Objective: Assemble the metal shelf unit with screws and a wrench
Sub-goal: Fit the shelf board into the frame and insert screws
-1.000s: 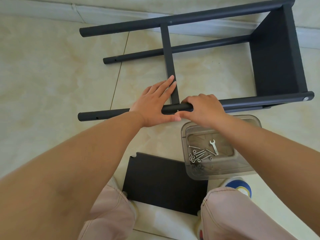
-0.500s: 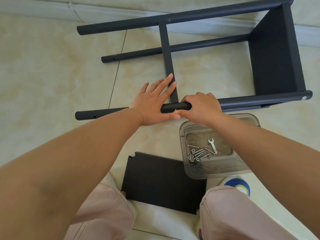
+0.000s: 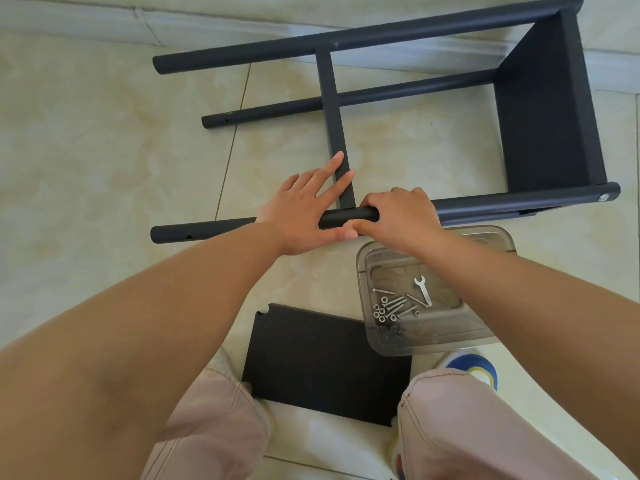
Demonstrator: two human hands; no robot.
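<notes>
The dark grey metal shelf frame [image 3: 540, 109] lies on its side on the pale tiled floor [image 3: 86, 150], its round tubular legs running left to right and one flat panel already fixed at the right end. A second flat dark panel [image 3: 334, 116] stands edge-on between the far and near legs. On the nearest round dark leg [image 3: 204, 232], the left hand [image 3: 304, 209] rests flat, fingers straight and spread, fingertips reaching onto that middle panel. The right hand [image 3: 401, 220] is curled round the same leg just beside it, thumb tips of the two hands nearly touching.

Just below the right wrist sits a clear plastic tub [image 3: 433, 337] holding a small silver wrench [image 3: 423, 289] and a cluster of silver screws and nuts [image 3: 391, 308]. A loose flat black shelf panel [image 3: 322, 362] lies on the floor near the person's knees, its right corner tucked under the tub.
</notes>
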